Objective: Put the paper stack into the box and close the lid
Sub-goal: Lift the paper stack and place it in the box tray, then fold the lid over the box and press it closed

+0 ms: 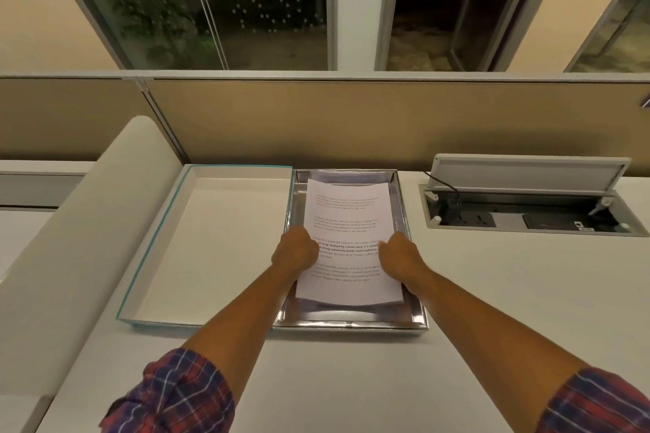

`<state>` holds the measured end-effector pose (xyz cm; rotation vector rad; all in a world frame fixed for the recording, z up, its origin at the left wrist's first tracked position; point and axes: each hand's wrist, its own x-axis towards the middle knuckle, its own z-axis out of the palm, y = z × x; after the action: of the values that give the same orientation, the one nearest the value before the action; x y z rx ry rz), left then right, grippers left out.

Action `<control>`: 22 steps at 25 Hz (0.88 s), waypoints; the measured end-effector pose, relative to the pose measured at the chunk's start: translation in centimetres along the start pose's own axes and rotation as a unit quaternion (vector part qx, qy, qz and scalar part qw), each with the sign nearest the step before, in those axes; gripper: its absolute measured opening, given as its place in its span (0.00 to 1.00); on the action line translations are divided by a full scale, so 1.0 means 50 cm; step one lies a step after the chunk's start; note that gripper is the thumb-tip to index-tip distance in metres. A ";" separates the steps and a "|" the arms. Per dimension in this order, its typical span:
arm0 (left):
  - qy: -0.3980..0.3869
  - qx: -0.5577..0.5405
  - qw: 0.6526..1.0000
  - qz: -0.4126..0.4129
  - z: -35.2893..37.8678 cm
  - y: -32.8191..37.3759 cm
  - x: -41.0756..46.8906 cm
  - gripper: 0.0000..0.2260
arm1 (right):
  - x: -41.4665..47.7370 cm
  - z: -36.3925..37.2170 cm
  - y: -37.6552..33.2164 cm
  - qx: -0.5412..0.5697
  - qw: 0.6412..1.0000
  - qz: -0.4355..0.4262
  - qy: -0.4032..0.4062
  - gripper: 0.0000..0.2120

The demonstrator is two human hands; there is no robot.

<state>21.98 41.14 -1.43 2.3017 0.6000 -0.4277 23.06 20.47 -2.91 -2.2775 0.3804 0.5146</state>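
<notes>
Step in hand: loading. Left hand [294, 251] and right hand [399, 254], closed on paper stack [346, 221], lower it inside box [351, 322]. Lid [154, 257] lies open at 9 o'clock on counter [492, 292]. Next: release, swing lid over.

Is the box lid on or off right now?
Off. The lid lies upturned on the desk left of the silver-lined box, while both hands hold the paper stack inside the box.
</notes>
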 end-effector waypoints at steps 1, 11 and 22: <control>0.003 0.010 1.000 0.005 0.000 0.000 -0.003 0.16 | -0.005 0.006 -0.001 0.001 1.000 -0.005 0.008 0.21; 0.014 0.038 0.998 0.043 -0.005 0.002 -0.061 0.15 | -0.155 0.051 0.032 -0.260 0.942 -0.211 0.032 0.27; 0.454 -0.196 0.868 0.040 -0.059 -0.202 -0.226 0.20 | -0.238 0.067 0.096 -0.313 0.919 -0.233 -0.054 0.56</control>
<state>7.53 46.36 0.18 2.0086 0.9163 0.8178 9.84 21.05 -2.37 -2.8031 -0.4503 0.5595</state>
